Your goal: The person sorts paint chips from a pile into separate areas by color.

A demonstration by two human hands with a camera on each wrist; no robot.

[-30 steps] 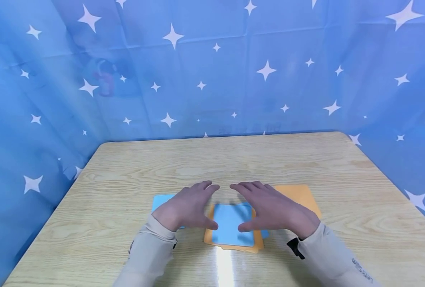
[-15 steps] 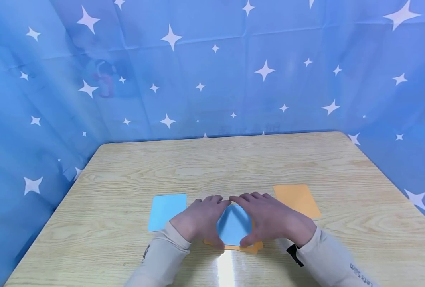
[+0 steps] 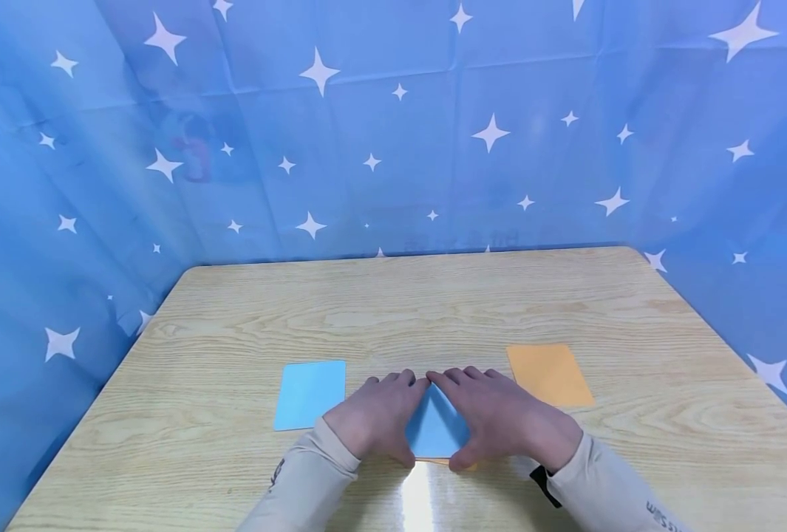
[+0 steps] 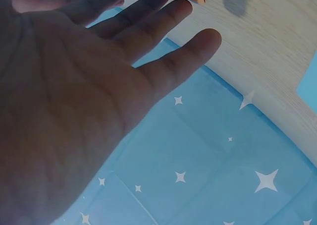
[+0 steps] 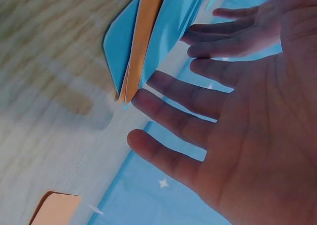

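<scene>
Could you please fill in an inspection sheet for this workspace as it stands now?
Surface: pale wood-grain tabletop, with a bright reflection near the front.
Job's things: a stack of blue and orange sheets, blue on top, orange showing at its near edge; edges not flush.
Clutter: one loose blue sheet left of the stack, one loose orange sheet right of it, both apart from it.
Grips: left grip and right grip, bare hands, flank the stack; how firmly they press cannot be told.
Cables: nothing seen.
Surroundings: blue backdrop with white stars.
</scene>
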